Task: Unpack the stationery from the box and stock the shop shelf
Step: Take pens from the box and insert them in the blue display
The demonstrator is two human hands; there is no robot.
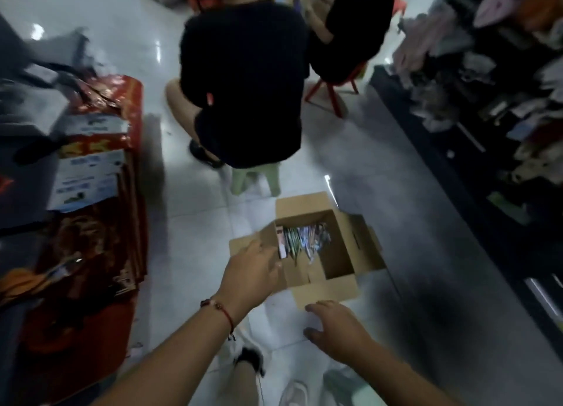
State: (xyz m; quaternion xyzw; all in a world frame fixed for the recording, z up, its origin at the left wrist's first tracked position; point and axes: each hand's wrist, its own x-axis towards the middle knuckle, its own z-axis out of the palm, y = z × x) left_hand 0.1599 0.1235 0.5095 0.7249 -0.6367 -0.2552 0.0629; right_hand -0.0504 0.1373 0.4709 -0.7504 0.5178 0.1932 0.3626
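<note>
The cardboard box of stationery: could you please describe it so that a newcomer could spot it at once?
On the pale tiled floor, just behind the person in black seated on a green stool, sits the cardboard box. Its flaps are open, with colourful packets inside and the left hand at its edge. It is the only plain brown carton there.

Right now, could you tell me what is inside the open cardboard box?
Packets of stationery fill the cardboard box's left side; its right side shows bare cardboard. Lower layers are hidden.

Blurred stationery (300,241), shelf goods (487,79)
</note>
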